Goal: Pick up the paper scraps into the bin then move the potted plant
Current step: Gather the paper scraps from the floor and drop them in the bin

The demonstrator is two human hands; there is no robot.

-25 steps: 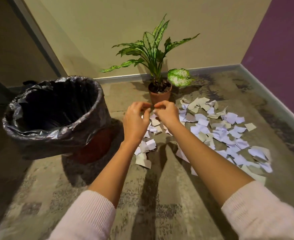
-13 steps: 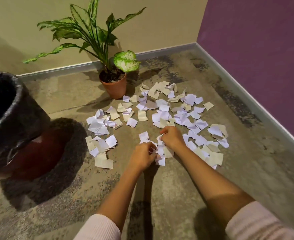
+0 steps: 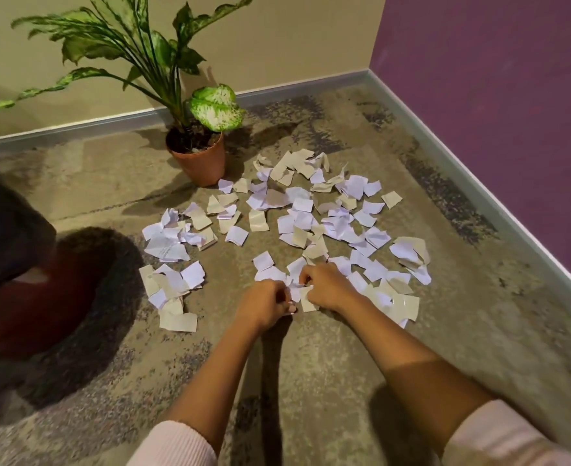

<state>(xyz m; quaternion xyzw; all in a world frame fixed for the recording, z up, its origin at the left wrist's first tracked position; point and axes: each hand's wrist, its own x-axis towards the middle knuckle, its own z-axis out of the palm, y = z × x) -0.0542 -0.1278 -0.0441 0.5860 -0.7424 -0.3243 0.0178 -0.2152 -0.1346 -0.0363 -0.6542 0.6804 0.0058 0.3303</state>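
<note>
Both forearms reach forward, knuckles up: the left hand [image 3: 265, 306] and right hand [image 3: 327, 286] curl fingers around paper scraps [image 3: 302, 205] at the pile's near edge.

Scraps spread over the floor in a room corner, plant behind them, bin to the left

The paper scraps [image 3: 297, 216] lie scattered on the floor [image 3: 311, 381], some in a looser group further left, nearer the bin [image 3: 11, 237] at the left edge. The potted plant [image 3: 198, 161] stands just behind the scraps, near the back wall [image 3: 294, 45]; the side wall [image 3: 495, 79] runs along the right. Both hands meet at the near edge of the scatter, the left hand [image 3: 265, 306] just beside the right hand [image 3: 327, 287], with scraps between them
</note>
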